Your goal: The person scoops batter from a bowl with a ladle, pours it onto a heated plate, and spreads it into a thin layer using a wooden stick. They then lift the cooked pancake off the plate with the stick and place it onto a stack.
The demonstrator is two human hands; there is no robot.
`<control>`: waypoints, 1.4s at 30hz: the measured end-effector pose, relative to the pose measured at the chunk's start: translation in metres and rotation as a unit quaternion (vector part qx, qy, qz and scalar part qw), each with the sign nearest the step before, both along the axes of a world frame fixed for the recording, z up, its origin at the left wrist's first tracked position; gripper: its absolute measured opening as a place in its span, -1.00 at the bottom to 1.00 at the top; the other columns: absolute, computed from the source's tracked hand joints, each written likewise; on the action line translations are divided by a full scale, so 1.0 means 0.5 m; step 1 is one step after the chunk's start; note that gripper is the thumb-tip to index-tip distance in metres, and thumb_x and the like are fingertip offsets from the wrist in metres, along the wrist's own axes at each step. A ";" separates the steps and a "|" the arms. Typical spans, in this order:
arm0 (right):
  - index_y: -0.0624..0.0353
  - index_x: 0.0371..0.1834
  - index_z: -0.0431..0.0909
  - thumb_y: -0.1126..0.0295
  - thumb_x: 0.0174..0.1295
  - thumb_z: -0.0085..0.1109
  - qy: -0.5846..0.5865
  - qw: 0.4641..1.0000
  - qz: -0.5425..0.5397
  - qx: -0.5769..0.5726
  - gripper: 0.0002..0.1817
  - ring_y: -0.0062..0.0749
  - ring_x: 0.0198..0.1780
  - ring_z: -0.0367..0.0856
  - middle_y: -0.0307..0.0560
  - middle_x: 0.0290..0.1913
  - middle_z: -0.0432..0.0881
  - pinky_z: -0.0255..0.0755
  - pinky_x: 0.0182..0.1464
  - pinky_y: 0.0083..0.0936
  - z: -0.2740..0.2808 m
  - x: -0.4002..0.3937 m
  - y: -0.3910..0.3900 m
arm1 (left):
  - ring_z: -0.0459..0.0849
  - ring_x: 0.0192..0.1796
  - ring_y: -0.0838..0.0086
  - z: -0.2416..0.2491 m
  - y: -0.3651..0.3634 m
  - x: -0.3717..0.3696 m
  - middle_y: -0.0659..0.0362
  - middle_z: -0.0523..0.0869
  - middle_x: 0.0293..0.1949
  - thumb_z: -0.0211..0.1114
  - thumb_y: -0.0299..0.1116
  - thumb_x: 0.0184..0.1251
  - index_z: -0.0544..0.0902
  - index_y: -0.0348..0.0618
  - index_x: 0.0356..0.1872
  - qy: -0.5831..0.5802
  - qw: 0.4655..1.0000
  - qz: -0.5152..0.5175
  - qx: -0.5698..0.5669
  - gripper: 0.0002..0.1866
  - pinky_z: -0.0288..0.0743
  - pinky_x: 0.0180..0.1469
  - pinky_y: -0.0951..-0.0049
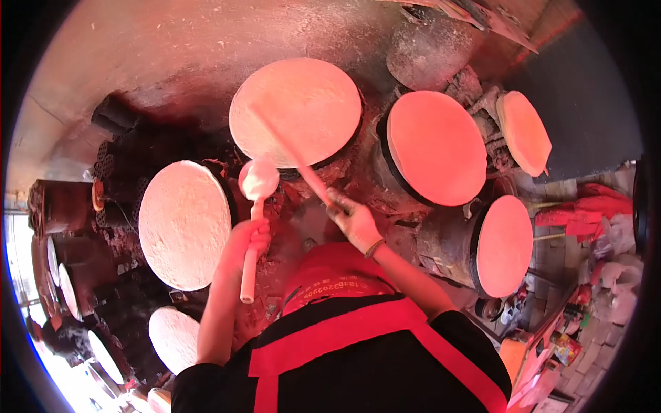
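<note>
My left hand (pixel 249 242) is closed around the pale handle of a ladle (pixel 259 180), whose bowl holds some white batter. My right hand (pixel 352 220) grips a long, slim wooden spreader (pixel 289 146). The spreader reaches across the round griddle in front of me, which is covered with a thin pale sheet of batter (pixel 320 93). Whether its far end touches the sheet is hard to tell. Beside my left hand stands another round griddle (pixel 184 227) with a pale, speckled surface. The ladle bowl hangs between these two griddles.
To the right are more round griddles with smooth pale tops (pixel 437 148), (pixel 506 246), and a folded-edged pale sheet (pixel 525 132). Dark perforated briquettes (pixel 124 168) are stacked at left. Red cloth (pixel 589 212) and bags lie at far right. A red apron (pixel 337 275) covers my front.
</note>
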State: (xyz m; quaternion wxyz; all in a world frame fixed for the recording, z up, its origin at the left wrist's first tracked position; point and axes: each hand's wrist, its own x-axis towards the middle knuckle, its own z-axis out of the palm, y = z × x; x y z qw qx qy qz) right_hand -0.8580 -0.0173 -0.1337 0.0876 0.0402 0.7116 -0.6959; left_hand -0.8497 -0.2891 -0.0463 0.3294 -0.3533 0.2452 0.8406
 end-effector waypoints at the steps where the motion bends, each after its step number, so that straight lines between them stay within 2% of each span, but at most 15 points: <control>1: 0.28 0.28 0.43 0.42 0.36 0.14 -0.003 1.000 -0.026 -0.005 -0.57 -0.65 0.04 0.45 -0.22 0.07 0.56 0.34 0.14 -0.65 0.011 -0.012 0.013 | 0.26 -0.64 0.73 -0.001 0.003 0.021 0.31 0.37 -0.53 0.07 -0.47 0.42 0.37 -0.16 -0.26 0.003 1.000 0.007 -0.019 -0.94 0.08 -0.73 0.75; 4: 0.29 0.26 0.44 0.41 0.39 0.08 0.071 0.989 -0.132 0.001 -0.60 -0.61 -0.05 0.50 -0.28 0.01 0.59 0.40 0.06 -0.61 -0.020 -0.019 0.041 | 0.25 -0.65 0.73 -0.013 0.027 0.083 0.31 0.36 -0.54 0.04 -0.47 0.44 0.36 -0.16 -0.29 -0.017 0.999 0.030 -0.023 -0.93 0.09 -0.72 0.75; 6: 0.20 0.24 0.47 0.45 0.27 0.16 0.003 0.978 0.026 0.205 -0.56 -0.57 -0.02 0.60 -0.07 0.09 0.65 0.44 0.05 -0.59 0.045 0.040 0.045 | 0.25 -0.65 0.72 -0.041 0.026 0.102 0.30 0.35 -0.53 0.02 -0.48 0.45 0.36 -0.17 -0.28 -0.063 0.996 0.058 0.029 -0.94 0.09 -0.72 0.74; 8: 0.08 0.29 0.44 0.38 0.13 0.25 0.130 0.958 0.087 0.239 -0.42 -0.21 0.01 0.68 0.17 0.09 0.59 0.53 0.05 -0.42 -0.034 0.075 0.035 | 0.25 -0.65 0.70 -0.061 0.039 0.112 0.29 0.34 -0.52 -0.02 -0.50 0.46 0.37 -0.21 -0.26 -0.110 0.976 0.108 0.154 -0.95 0.09 -0.72 0.74; 10: 0.00 0.24 0.46 0.26 0.16 0.21 0.115 0.950 0.085 0.279 -0.48 0.12 -0.22 0.64 0.15 -0.17 0.66 0.55 -0.18 -0.15 0.023 0.050 0.057 | 0.25 -0.63 0.69 -0.052 0.073 0.110 0.27 0.35 -0.51 -0.04 -0.50 0.47 0.37 -0.23 -0.24 -0.108 0.975 0.115 0.158 -0.95 0.09 -0.71 0.73; 14: 0.08 -0.23 0.40 0.35 0.10 0.15 0.227 0.857 0.011 0.462 -0.80 -0.01 -0.41 0.62 0.04 -0.45 0.56 0.51 -0.39 -0.10 0.037 -0.090 0.208 | 0.24 -0.61 0.70 -0.012 0.156 0.104 0.27 0.34 -0.50 -0.03 -0.50 0.48 0.38 -0.24 -0.21 -0.083 0.978 0.139 0.132 -0.95 0.08 -0.71 0.73; 18: 0.12 -0.01 0.40 0.17 0.15 0.20 0.175 0.771 0.032 0.611 -0.59 -0.09 -0.38 0.66 -0.02 -0.19 0.58 0.55 -0.38 -0.23 0.084 -0.175 0.333 | 0.23 -0.61 0.70 0.022 0.244 0.076 0.28 0.33 -0.48 -0.01 -0.47 0.50 0.43 -0.29 -0.14 -0.050 0.984 0.145 0.089 -0.90 0.08 -0.70 0.73; 21: 0.17 0.09 0.40 0.16 0.15 0.20 0.187 0.783 0.005 0.593 -0.51 -0.10 -0.39 0.67 0.00 -0.20 0.60 0.55 -0.39 -0.19 0.011 -0.207 0.371 | 0.22 -0.61 0.70 0.033 0.289 0.057 0.27 0.34 -0.46 -0.01 -0.46 0.51 0.44 -0.33 -0.04 -0.037 0.981 0.155 0.111 -0.83 0.10 -0.70 0.73; 25: 0.19 -0.11 0.53 0.15 0.16 0.16 0.179 0.795 0.011 0.579 -0.64 -0.04 -0.40 0.69 0.03 -0.35 0.65 0.57 -0.37 -0.18 0.017 -0.213 0.391 | 0.23 -0.61 0.70 0.063 0.345 0.017 0.27 0.34 -0.46 -0.02 -0.47 0.51 0.44 -0.35 -0.04 -0.036 0.983 0.135 0.118 -0.83 0.11 -0.69 0.73; 28: 0.17 -0.28 0.57 0.12 0.19 0.11 0.065 0.872 0.046 0.482 -0.69 -0.04 -0.40 0.69 0.08 -0.39 0.67 0.55 -0.37 -0.18 0.106 -0.233 0.438 | 0.23 -0.61 0.70 0.079 0.372 -0.033 0.27 0.35 -0.46 -0.03 -0.48 0.51 0.43 -0.36 -0.04 -0.040 0.986 0.102 0.124 -0.83 0.12 -0.69 0.74; 31: 0.17 -0.34 0.62 0.23 0.22 0.05 0.027 0.913 -0.038 0.406 -0.75 -0.08 -0.46 0.65 0.04 -0.44 0.66 0.51 -0.38 -0.16 0.206 -0.284 0.533 | 0.23 -0.61 0.72 0.085 0.400 -0.092 0.27 0.36 -0.45 -0.01 -0.49 0.50 0.41 -0.36 -0.03 -0.048 0.992 0.075 0.095 -0.84 0.11 -0.69 0.76; 33: 0.18 -0.29 0.59 0.51 0.17 0.02 0.189 0.951 -0.081 0.231 -0.86 -0.26 -0.43 0.59 -0.08 -0.43 0.64 0.49 -0.30 -0.30 0.342 -0.297 0.656 | 0.23 -0.60 0.73 0.084 0.417 -0.130 0.27 0.36 -0.45 -0.01 -0.49 0.49 0.40 -0.36 -0.03 -0.026 0.996 0.045 0.067 -0.84 0.11 -0.69 0.77; 34: 0.21 -0.32 0.58 0.48 0.19 -0.01 0.231 0.894 -0.108 0.370 -0.85 -0.33 -0.39 0.56 -0.17 -0.47 0.56 0.47 -0.26 -0.38 0.345 -0.331 0.767 | 0.23 -0.60 0.73 0.085 0.426 -0.147 0.27 0.37 -0.45 -0.01 -0.49 0.49 0.40 -0.36 -0.02 -0.016 0.998 0.031 0.052 -0.84 0.11 -0.69 0.77; 38: 0.24 -0.12 0.61 0.21 0.22 0.12 0.168 0.933 -0.289 0.130 -0.67 -0.45 -0.26 0.60 -0.16 -0.22 0.66 0.48 -0.15 -0.52 0.596 -0.321 1.120 | 0.22 -0.61 0.73 0.103 0.473 -0.186 0.28 0.36 -0.45 -0.01 -0.48 0.49 0.39 -0.34 -0.03 0.008 1.000 0.002 0.017 -0.84 0.09 -0.71 0.79; 42: 0.20 -0.34 0.60 0.24 0.10 0.29 0.244 0.828 -0.484 0.145 -0.76 -0.47 -0.51 0.42 -0.24 -0.46 0.52 0.32 -0.45 -0.47 0.686 -0.226 1.333 | 0.21 -0.61 0.72 0.086 0.503 -0.176 0.28 0.34 -0.47 -0.06 -0.47 0.53 0.37 -0.32 -0.03 0.005 0.996 0.007 0.093 -0.85 0.08 -0.72 0.76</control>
